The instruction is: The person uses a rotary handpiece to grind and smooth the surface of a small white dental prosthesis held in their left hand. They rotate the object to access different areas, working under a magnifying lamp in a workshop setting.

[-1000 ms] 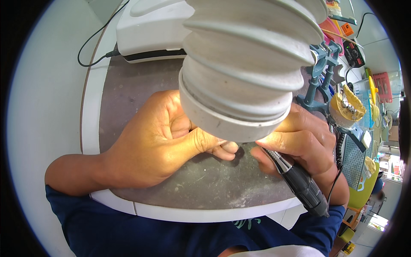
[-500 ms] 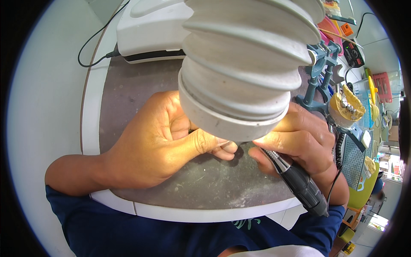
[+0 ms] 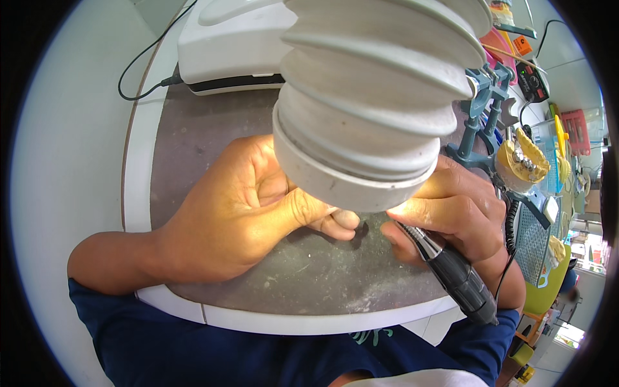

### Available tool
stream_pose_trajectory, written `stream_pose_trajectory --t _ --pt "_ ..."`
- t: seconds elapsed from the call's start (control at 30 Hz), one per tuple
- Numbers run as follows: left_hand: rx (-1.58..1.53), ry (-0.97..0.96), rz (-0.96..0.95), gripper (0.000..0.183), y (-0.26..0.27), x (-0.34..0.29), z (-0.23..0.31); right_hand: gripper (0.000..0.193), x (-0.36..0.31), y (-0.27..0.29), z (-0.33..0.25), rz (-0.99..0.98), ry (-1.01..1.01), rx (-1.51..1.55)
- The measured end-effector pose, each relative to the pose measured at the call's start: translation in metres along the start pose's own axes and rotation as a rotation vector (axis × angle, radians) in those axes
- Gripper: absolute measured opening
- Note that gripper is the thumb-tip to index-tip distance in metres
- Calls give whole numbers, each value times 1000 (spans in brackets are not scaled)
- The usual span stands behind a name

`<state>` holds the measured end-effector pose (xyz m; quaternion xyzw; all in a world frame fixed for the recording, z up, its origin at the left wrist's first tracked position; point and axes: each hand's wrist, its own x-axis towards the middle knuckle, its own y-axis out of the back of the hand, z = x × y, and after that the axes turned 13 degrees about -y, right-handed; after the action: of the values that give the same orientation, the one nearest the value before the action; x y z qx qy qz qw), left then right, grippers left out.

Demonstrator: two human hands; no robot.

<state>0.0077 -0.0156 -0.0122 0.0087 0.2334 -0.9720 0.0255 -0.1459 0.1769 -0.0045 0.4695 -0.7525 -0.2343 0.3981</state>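
My left hand (image 3: 238, 213) rests on the dusty grey work pad (image 3: 309, 271), fingers curled, thumb and fingertips pinching something small that the hose hides. My right hand (image 3: 451, 213) grips a black and silver rotary handpiece (image 3: 451, 271) like a pen, its tip pointing at my left fingertips. A wide ribbed grey suction hose (image 3: 374, 109) hangs right above both hands and covers the spot where they meet.
A white machine (image 3: 232, 45) with a black cable stands at the back of the pad. To the right are a blue-green articulator (image 3: 483, 109) holding a yellow dental cast (image 3: 525, 161), a coiled black cord (image 3: 512, 219), and cluttered tools and boxes.
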Motion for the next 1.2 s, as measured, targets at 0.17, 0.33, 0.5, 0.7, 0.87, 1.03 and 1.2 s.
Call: stream_pose_trajectory --t 0.17,0.33,0.5,0.7,0.87,1.03,1.2 --pt "12 18 8 44 -1 1 2 35 0 -1 0 3 -12 13" --pt "-33 -1 24 45 -1 0 -2 33 -1 -3 3 16 -12 42" --pt "-26 21 14 47 -1 1 2 33 0 0 1 -2 2 21" --pt "-4 9 4 46 -1 0 1 33 0 -1 1 18 5 18" --pt "-9 -19 13 47 0 -2 -3 34 0 0 0 14 15 11" --pt "-19 -36 7 46 0 -1 -4 36 0 0 1 18 16 8" --pt "-19 -24 0 46 1 -1 -3 36 -2 -4 4 48 0 23"
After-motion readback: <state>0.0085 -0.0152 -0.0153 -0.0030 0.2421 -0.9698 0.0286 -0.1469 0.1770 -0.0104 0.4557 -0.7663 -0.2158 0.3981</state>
